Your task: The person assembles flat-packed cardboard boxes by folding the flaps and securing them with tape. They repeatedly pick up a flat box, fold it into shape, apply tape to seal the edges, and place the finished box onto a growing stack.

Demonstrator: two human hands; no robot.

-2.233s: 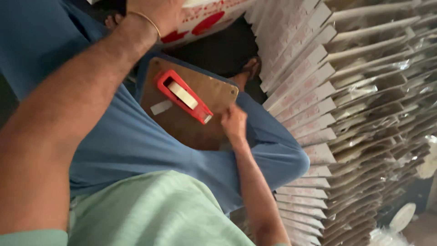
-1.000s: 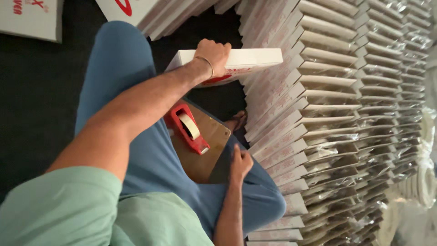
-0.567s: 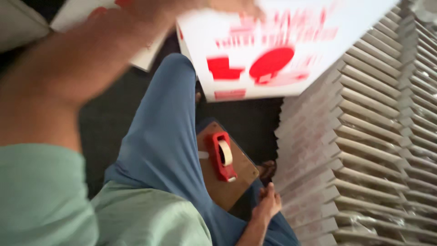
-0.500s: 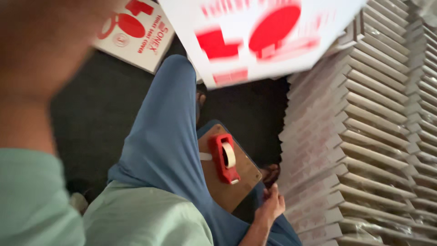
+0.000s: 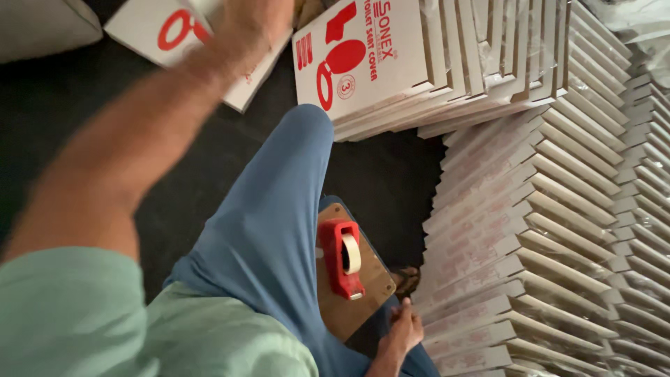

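Overhead, the left hand (image 5: 248, 24) was stretched far out from the body and blurred, lying against a flat white box with red print (image 5: 185, 38) on the dark floor (image 5: 77, 119); whether its fingers were closed on the box or only resting on it could not be told. That box lay up and away from the person, past the raised knee of the blue trousers (image 5: 279, 209), with its long axis running slantwise from upper left to lower right across the view, and the left hand was much the nearer to it. The right hand (image 5: 403, 329) sat low in the view, well apart from that box, fingers loosely spread and gripping nothing, touching the near edge of a brown wooden board (image 5: 366, 293) that rested on the person's lap. One red tape dispenser (image 5: 342, 257) lay on that board, long axis pointing away from the body, a single roll of pale tape in it. One box was under the left hand, and one more with its printed face showing (image 5: 359, 59) topped a leaning row of like boxes just to the right of it. Beside the right hand, many more such boxes (image 5: 544, 237) stood edge-on in long stacks, too many and too closely packed to count. A bare foot (image 5: 406, 279) showed between board and stacks.
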